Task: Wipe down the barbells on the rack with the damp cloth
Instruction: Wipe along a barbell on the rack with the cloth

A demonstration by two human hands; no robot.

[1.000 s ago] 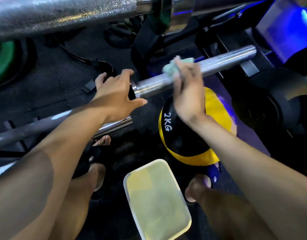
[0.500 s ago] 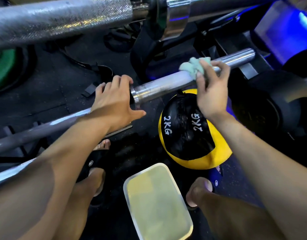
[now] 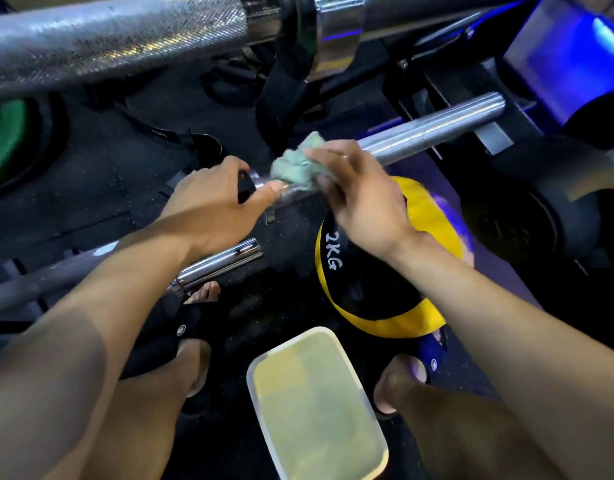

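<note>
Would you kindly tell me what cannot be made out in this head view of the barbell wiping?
- Barbell sleeve: its inner part is hidden under the cloth and right hand.
- Left hand: its grip on the bar collar is hidden behind its own back.
- Upper barbell: cut off by the frame's edges.
- Cloth: motion-blurred, dampness unclear.

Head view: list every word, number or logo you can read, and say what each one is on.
"2KG": white lettering on the black panel of the yellow and black medicine ball, read running down its side.
Small round white logo on the black sandal: too small to read.
Small white logo on the blue sandal: too small to read.
No other text can be read.
</note>
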